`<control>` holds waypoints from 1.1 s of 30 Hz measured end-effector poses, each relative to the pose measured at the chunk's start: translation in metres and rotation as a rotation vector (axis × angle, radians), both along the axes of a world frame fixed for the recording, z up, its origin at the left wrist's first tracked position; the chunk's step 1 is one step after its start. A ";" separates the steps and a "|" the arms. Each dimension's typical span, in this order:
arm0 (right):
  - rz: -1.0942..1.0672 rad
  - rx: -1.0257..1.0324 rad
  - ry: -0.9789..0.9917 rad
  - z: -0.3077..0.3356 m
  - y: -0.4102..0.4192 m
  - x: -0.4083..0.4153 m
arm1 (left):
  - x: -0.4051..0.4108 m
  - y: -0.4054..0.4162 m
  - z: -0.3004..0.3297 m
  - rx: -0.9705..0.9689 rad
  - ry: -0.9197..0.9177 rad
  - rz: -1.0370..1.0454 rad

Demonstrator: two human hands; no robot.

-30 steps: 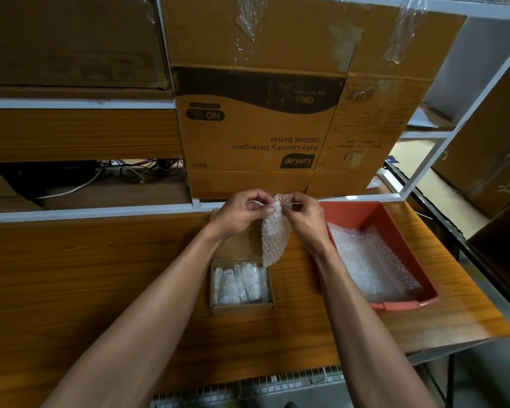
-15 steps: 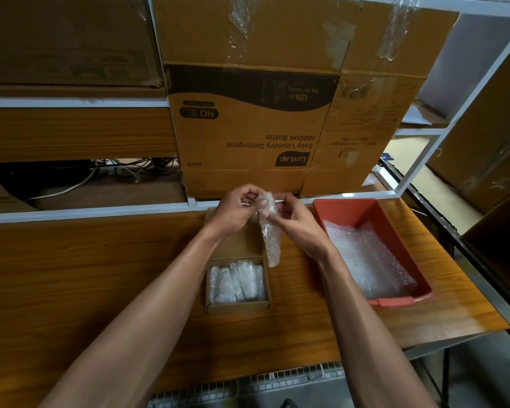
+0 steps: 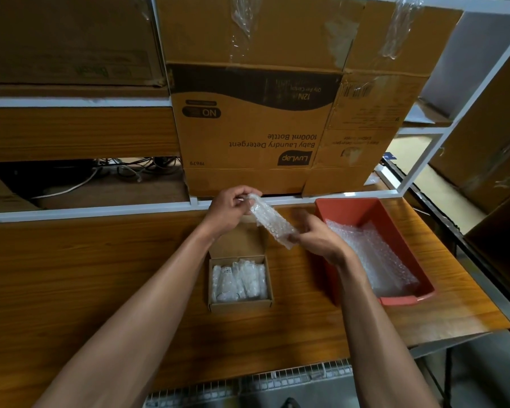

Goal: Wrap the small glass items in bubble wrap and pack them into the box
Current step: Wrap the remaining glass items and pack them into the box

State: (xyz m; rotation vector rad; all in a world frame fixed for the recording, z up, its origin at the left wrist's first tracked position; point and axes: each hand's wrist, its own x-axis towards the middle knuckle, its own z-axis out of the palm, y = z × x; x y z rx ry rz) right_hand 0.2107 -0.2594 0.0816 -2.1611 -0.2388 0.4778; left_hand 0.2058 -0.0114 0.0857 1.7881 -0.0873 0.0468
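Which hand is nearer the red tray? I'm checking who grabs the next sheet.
Right. The right hand holds the wrapped bundle just beside the red tray; the left hand grips the bundle's far end, farther away.

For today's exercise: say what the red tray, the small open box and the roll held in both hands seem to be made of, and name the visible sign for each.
Red tray: probably plastic; smooth, uniform matte walls with a moulded rim.
Small open box: cardboard; brown, dull, with a folded flap.
Bubble wrap roll: clear plastic film; rows of glossy bubbles. Whatever it holds is hidden.
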 end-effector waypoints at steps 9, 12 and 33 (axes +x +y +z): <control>0.096 0.006 -0.217 0.008 0.055 -0.010 | 0.006 -0.008 -0.011 0.014 0.038 -0.008; 0.060 0.213 -0.036 -0.008 0.059 -0.012 | 0.005 0.000 -0.011 0.049 0.065 -0.033; -0.003 0.309 0.185 -0.052 0.073 -0.007 | -0.005 0.050 -0.062 0.021 0.169 -0.086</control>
